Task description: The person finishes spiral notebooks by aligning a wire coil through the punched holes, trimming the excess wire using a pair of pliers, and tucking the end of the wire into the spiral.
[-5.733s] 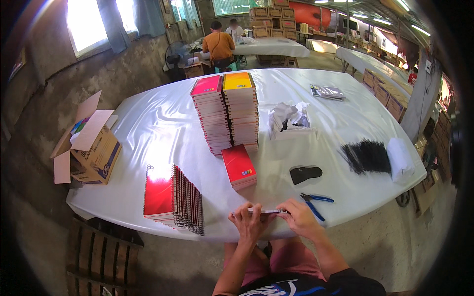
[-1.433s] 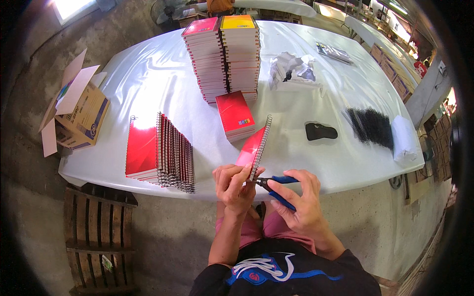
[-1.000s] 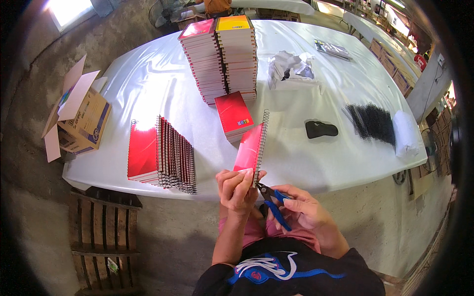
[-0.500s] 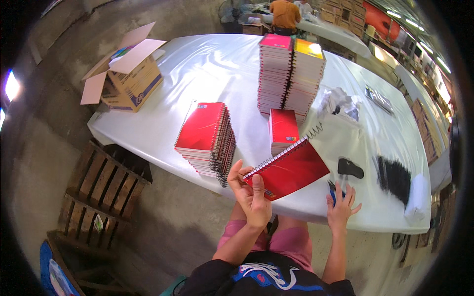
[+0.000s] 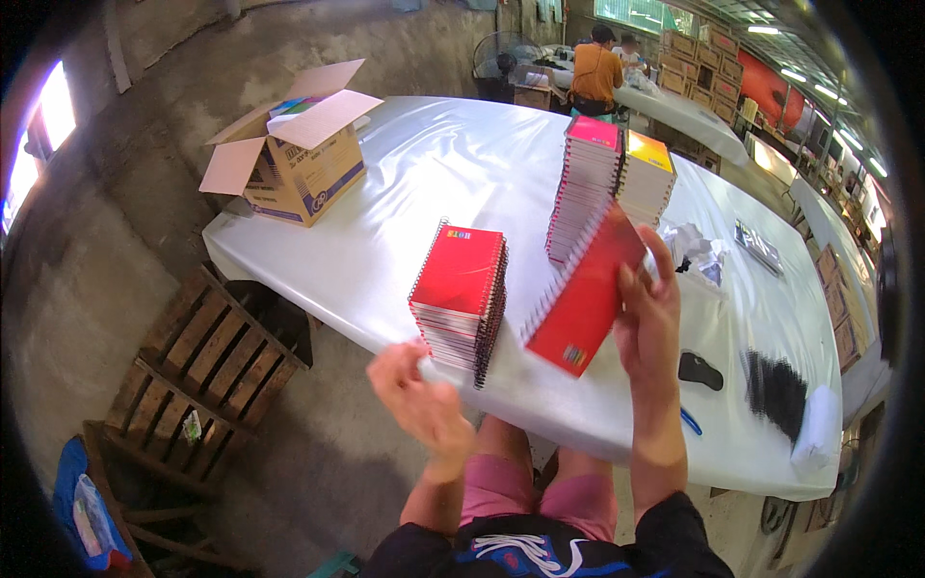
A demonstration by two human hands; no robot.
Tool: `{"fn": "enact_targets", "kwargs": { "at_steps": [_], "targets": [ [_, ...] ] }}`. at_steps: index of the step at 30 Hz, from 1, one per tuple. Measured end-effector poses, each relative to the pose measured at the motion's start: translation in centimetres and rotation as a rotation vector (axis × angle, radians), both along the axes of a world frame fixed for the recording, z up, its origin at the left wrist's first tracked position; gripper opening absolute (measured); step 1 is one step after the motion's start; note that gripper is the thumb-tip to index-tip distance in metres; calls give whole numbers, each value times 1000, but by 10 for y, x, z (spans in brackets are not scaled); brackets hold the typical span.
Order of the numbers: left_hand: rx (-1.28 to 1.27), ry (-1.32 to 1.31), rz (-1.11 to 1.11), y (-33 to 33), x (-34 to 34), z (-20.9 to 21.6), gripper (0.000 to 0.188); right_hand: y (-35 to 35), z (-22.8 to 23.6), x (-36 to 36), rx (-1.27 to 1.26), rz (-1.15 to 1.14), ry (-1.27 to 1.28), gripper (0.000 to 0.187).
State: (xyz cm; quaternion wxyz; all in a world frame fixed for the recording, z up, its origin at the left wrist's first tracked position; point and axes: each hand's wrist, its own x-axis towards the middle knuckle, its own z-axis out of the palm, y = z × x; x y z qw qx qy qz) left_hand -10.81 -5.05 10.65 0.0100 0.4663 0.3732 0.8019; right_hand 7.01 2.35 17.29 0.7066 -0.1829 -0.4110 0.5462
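A red spiral notebook (image 5: 595,306) is tilted in the air, gripped at its right edge by my right hand (image 5: 649,306). Its coil edge faces left and is smeared by motion. My left hand (image 5: 416,393) is blurred just beside the front of a red spiral notebook stack (image 5: 459,275); its fingers are too smeared to read. Behind the held notebook rise two tall notebook stacks, one with a pink cover on top (image 5: 590,159), the other topped with yellow (image 5: 647,173). A tool's blue handle (image 5: 691,421) lies near the table's front edge.
An open cardboard box (image 5: 306,169) stands at the table's far left. Crumpled plastic (image 5: 696,252), a black pad (image 5: 700,370), a pile of black coils (image 5: 775,393) and a white roll (image 5: 817,429) occupy the right. A wooden slatted chair (image 5: 207,385) sits left; a person in orange (image 5: 596,72) works beyond.
The notebook has passed from my left hand to my right and moved up. My right hand has left the blue-handled tool. My left hand has shifted left. The view has turned.
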Motion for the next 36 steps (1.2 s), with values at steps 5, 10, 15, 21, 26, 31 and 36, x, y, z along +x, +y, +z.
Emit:
{"fn": "enact_targets", "kwargs": {
  "at_steps": [5,10,15,21,26,31,36],
  "targets": [
    [-220,-124,-113,36,-35,-4,51,62,23,-51,-27,58,-324,47],
    [-257,-127,-242,63,-38,-22,47,98,-11,-87,39,71,-645,45],
    [-342,-56,-203,60,-44,-23,44,88,-27,-90,544,-624,-1386,39],
    [-189,-107,-193,68,-33,-25,51,99,-53,-98,108,-25,-802,39],
    [-251,-107,-266,67,-36,-29,48,102,-63,-112,96,-128,-687,41],
    [-208,-147,-284,70,-30,-27,49,96,-55,-107,78,-210,-810,41],
    [-135,-15,25,57,-44,-35,66,115,-67,-28,329,-859,-1109,53]
  ]
}}
